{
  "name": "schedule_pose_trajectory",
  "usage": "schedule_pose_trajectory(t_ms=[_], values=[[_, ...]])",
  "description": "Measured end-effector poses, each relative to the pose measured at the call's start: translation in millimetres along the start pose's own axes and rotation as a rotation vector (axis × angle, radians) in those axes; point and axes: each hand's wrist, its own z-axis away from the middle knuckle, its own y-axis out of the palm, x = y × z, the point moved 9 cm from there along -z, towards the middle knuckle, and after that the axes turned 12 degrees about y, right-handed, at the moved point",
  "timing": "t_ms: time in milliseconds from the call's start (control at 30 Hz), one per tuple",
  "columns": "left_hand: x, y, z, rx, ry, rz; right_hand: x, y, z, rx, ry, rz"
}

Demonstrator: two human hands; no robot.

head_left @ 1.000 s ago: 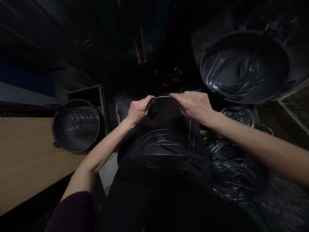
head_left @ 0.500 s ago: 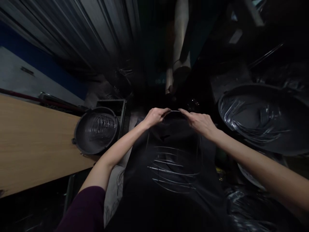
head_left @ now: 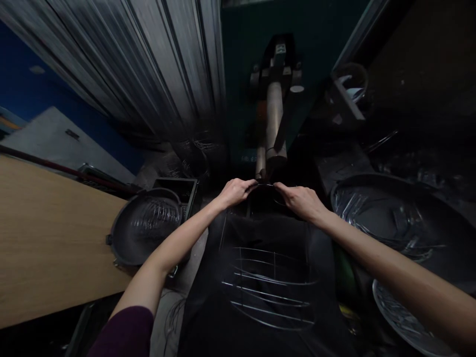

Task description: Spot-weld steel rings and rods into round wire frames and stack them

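Note:
My left hand (head_left: 237, 191) pinches the left end of a thin curved metal wire (head_left: 265, 185). At its right end my right hand (head_left: 300, 198) is closed on the same wire, so it bridges the gap between my fingertips. Just beyond the wire are the metal rods of a machine head (head_left: 275, 124); whether the wire touches them I cannot tell. Several curved and straight wires, some joined by thin cross wires, form a wire frame (head_left: 271, 300) lying over the dark apron on my lap.
On the left, a black basin (head_left: 124, 235) of wire pieces stands by a wooden board (head_left: 55, 233) and a dark crate (head_left: 191, 196). A larger black basin (head_left: 442, 218) with bent wires is at right, with another container (head_left: 394, 317) of wires below it. Corrugated metal sheeting (head_left: 159, 59) rises behind.
The view has tilted up, showing more of the machine head. My hands, still holding the wire, now appear close to the tip of the machine's rods.

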Motion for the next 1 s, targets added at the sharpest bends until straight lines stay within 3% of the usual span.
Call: schedule_pose_trajectory(t_ms=[233, 533, 1000], values=[[7.2, -2.3, -8.9, 0.010, 0.001, -0.045, -2.2, -6.0, -7.9, 0.006, 0.027, -0.006], [2.7, -0.8, -14.3, 0.119, 0.001, -0.202, -3.3, -7.0, -13.2, 0.001, 0.035, 0.017], [2.9, -3.5, -16.2, 0.136, -0.016, -0.169, 4.3, -11.1, -15.2, 0.054, 0.030, 0.071]])
